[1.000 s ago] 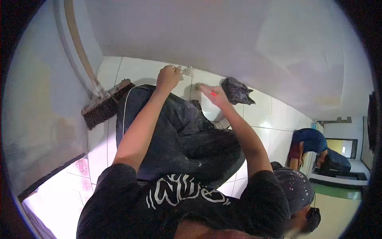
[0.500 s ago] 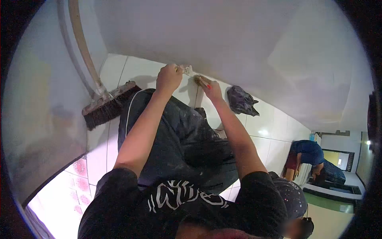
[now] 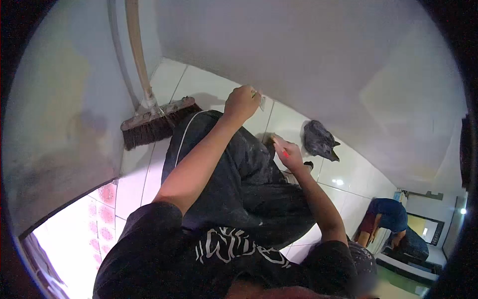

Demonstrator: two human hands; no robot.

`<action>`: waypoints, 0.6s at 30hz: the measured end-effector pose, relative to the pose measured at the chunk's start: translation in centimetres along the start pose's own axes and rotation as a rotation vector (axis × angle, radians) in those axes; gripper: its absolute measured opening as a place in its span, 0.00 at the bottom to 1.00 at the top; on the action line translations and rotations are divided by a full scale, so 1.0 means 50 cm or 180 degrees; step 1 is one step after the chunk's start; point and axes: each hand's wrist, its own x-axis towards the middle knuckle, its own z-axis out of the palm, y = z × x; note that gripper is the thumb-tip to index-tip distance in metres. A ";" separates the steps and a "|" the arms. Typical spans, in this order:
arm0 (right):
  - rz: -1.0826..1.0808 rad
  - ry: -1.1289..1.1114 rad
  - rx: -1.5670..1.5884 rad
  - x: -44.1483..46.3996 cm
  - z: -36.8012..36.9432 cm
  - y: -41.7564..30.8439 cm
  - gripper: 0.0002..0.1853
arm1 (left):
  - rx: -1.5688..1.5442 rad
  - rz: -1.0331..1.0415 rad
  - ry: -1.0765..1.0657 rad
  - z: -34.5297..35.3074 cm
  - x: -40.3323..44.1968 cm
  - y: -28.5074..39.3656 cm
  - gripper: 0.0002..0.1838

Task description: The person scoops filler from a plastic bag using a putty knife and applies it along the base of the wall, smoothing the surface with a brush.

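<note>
My left hand (image 3: 242,105) is closed close to the base of the wall, gripping a small, pale thin-ended object (image 3: 262,103) with a bit of green near the fingers; its kind is unclear. My right hand (image 3: 290,154) is closed, lower and nearer my knees, around a small tool with a red part (image 3: 286,154) and a tan end. Fingers hide most of both things. Past the right hand, a crumpled dark plastic bag (image 3: 319,141) lies on the white floor tiles (image 3: 196,82), apart from it.
A broom (image 3: 154,122) leans against the left wall, its dark bristles beside my knee. The pale wall (image 3: 279,55) runs along the floor ahead. On the far right, a person in a blue top (image 3: 391,213) bends down. Another person in dark speckled clothing (image 3: 362,253) is close behind my right arm.
My right hand has drawn back from the wall base toward my knees, away from the left hand. Both hands still hold their things. The whole view has shifted to the right.
</note>
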 end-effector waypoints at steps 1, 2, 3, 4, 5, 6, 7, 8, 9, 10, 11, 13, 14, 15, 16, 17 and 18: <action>0.0223 -0.0222 -0.0043 -0.008 0.013 0.030 0.19 | 0.0024 -0.0061 -0.0082 0.001 0.000 0.002 0.19; -0.0085 0.0364 0.0137 -0.002 0.042 0.066 0.19 | 0.0055 -0.0105 -0.0163 0.001 0.005 0.003 0.20; -0.0233 0.0569 0.0193 0.010 0.052 0.085 0.19 | 0.0089 -0.0142 -0.0257 0.001 0.007 0.005 0.20; -0.0380 0.0786 0.0239 0.033 0.052 0.101 0.19 | 0.0119 -0.0128 -0.0235 -0.001 0.006 0.009 0.21; -0.0521 0.1013 0.0272 0.054 0.047 0.117 0.18 | 0.0142 -0.0104 -0.0218 -0.004 0.002 0.014 0.22; -0.0325 0.1052 0.0119 0.074 0.035 0.116 0.18 | 0.0157 -0.0072 -0.0213 -0.006 -0.002 0.019 0.23; -0.0123 0.1096 -0.0033 0.094 0.024 0.111 0.18 | 0.0277 -0.0102 -0.0275 -0.003 -0.004 0.021 0.24; 0.0161 0.0945 -0.0223 0.116 0.020 0.125 0.18 | 0.0401 -0.0123 -0.0326 0.000 -0.004 0.021 0.24; 0.0429 0.0806 -0.0409 0.144 0.018 0.145 0.18 | 0.0526 -0.0127 -0.0352 0.001 0.001 0.019 0.25; 0.0690 0.0673 -0.0587 0.161 0.008 0.142 0.18 | 0.0404 -0.0102 -0.0407 0.007 0.004 0.010 0.27; 0.0714 0.0644 -0.0650 0.169 0.004 0.134 0.19 | 0.0382 -0.0167 -0.0478 0.011 0.007 0.001 0.27; 0.0774 0.0616 -0.0770 0.182 -0.011 0.096 0.21 | 0.0358 -0.0266 -0.0623 0.011 0.011 0.001 0.27; 0.0739 0.0579 -0.0845 0.181 -0.005 0.093 0.21 | 0.0189 -0.0407 -0.0662 0.005 0.008 0.015 0.27; 0.0710 0.0525 -0.0913 0.168 0.017 0.098 0.20 | 0.0027 -0.0566 -0.0711 -0.006 -0.008 0.035 0.27; 0.0650 0.0407 -0.0825 0.148 0.010 0.063 0.19 | 0.0171 -0.0393 -0.0744 -0.006 -0.004 0.031 0.27; 0.0591 0.0265 -0.0736 0.114 0.002 0.022 0.18 | 0.0309 -0.0245 -0.0778 0.000 0.001 0.015 0.27; 0.0492 0.0289 -0.0572 0.078 -0.003 -0.008 0.17 | 0.0252 -0.0221 -0.0755 0.005 0.002 0.012 0.27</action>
